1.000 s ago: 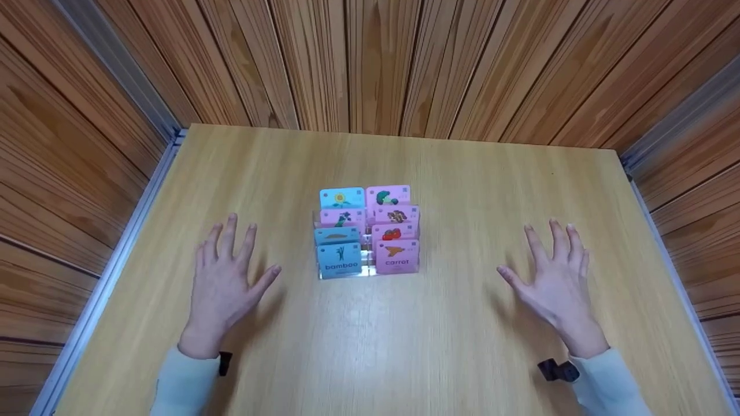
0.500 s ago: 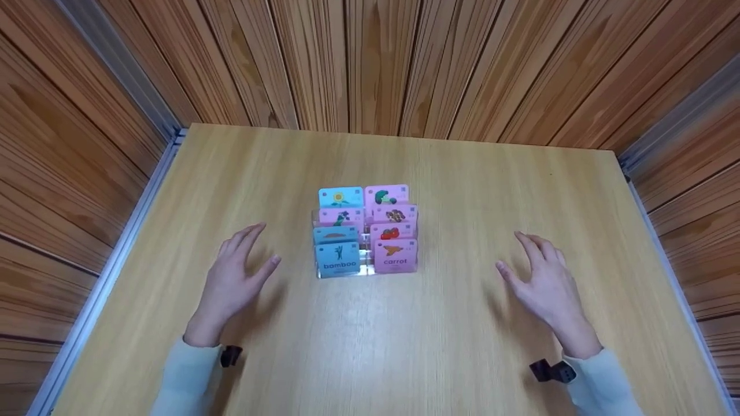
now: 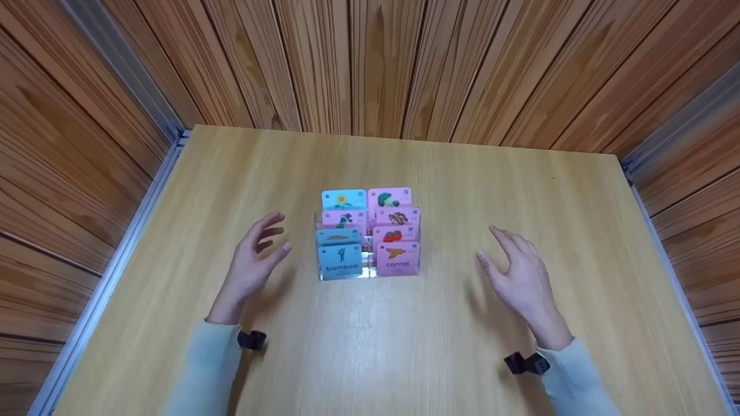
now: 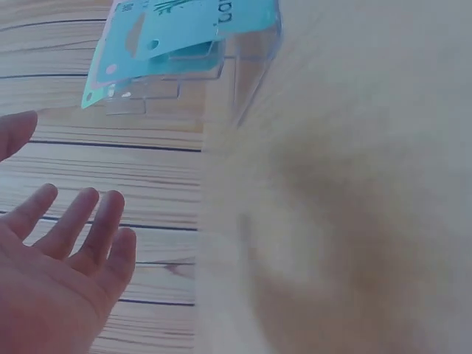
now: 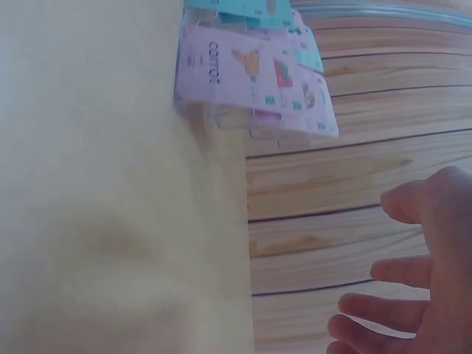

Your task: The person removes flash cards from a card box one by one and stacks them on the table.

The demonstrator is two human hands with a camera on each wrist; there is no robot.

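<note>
A clear stepped plastic card holder stands on the table with picture cards in two columns. At its front are a blue bamboo card and a pink carrot card. Behind them rise a tomato card, a sunflower card and several others, partly covered. My left hand hovers left of the holder, palm turned inward, fingers loosely bent around nothing. To the right, farther off, my right hand is held with relaxed fingers and thumb apart. The right wrist view shows the carrot card beyond that hand.
The holder sits near the middle of a light wooden table. Wood-plank walls enclose the back and both sides, with metal rails along the side edges. A small black camera is strapped at each wrist.
Both hands have moved inward toward the card holder. The left has turned its palm inward and its fingers have bent; the right hand's spread fingers have drawn together. The cards stay put.
</note>
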